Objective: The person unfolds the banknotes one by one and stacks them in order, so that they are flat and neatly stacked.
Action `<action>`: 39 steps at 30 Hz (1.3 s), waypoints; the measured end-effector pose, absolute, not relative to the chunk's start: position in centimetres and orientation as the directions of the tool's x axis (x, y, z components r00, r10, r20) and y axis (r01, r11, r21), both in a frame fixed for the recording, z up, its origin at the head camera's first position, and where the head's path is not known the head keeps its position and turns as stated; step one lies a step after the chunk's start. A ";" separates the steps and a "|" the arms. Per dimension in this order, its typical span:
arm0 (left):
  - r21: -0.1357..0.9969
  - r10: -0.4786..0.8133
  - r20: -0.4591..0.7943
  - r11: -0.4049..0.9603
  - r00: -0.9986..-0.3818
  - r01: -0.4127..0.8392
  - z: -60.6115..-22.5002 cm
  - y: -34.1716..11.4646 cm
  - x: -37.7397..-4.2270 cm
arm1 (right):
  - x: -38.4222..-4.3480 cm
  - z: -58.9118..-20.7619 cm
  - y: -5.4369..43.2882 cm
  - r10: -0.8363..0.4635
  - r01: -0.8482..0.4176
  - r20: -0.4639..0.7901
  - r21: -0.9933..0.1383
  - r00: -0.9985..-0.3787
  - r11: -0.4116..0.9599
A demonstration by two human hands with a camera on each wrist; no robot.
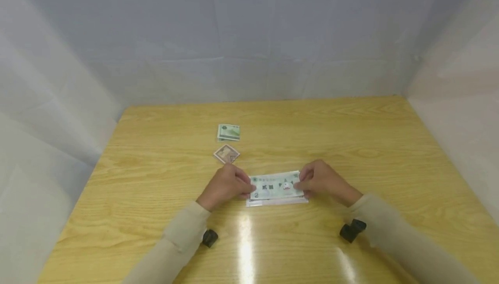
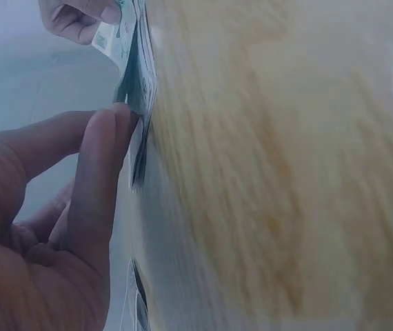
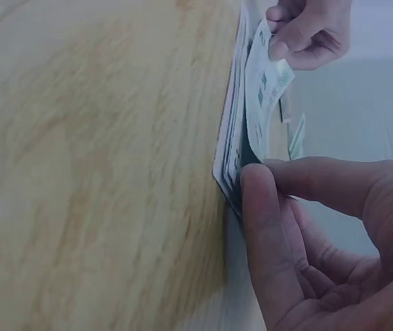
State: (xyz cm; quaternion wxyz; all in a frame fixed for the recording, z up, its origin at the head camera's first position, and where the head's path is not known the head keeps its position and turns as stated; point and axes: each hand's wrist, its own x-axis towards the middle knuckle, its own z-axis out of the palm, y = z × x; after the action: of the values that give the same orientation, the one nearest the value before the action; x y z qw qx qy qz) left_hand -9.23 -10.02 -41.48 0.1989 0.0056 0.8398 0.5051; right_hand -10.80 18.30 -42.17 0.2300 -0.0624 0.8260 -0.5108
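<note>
A pale green banknote (image 1: 274,185) marked with a 2 is stretched between both hands, over a thin stack of banknotes (image 1: 269,202). My left hand (image 1: 227,185) pinches its left end between thumb and index finger; my right hand (image 1: 325,182) pinches the right end the same way. In the right wrist view the held banknote (image 3: 260,89) bows up from the stack (image 3: 229,131), with a gap between them. The left wrist view shows the lower notes (image 2: 143,138) lying close over the wood, beside the left fingertips.
Beyond the left hand lies a small brownish folded note (image 1: 226,153), turned diagonally. Farther back is a green folded note (image 1: 228,132). The wooden table (image 1: 351,137) is bordered by a white cloth (image 1: 253,37) at the back and sides.
</note>
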 end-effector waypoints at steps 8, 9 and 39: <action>0.783 0.201 -0.314 0.607 -0.928 -0.133 -41.3 -9.7 -9.4 | -10.8 -42.7 18.2 -0.320 0.078 -0.303 -0.824 -0.898 0.561; 0.775 0.204 -0.309 0.619 -0.929 -0.122 -41.3 -9.7 -9.4 | -10.9 -42.7 18.2 -0.320 0.074 -0.301 -0.822 -0.898 0.564; 0.769 0.211 -0.250 0.636 -0.945 -0.061 -38.9 -12.4 -11.1 | -12.6 -42.0 17.8 -0.317 0.042 -0.266 -0.822 -0.910 0.568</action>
State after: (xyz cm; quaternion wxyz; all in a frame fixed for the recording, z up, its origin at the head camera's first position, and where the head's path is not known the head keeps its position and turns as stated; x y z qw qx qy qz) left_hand -11.11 -12.41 -38.92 0.1604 0.0422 0.8901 0.4245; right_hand -12.63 17.83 -41.95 0.1965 -0.0796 0.8634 -0.4578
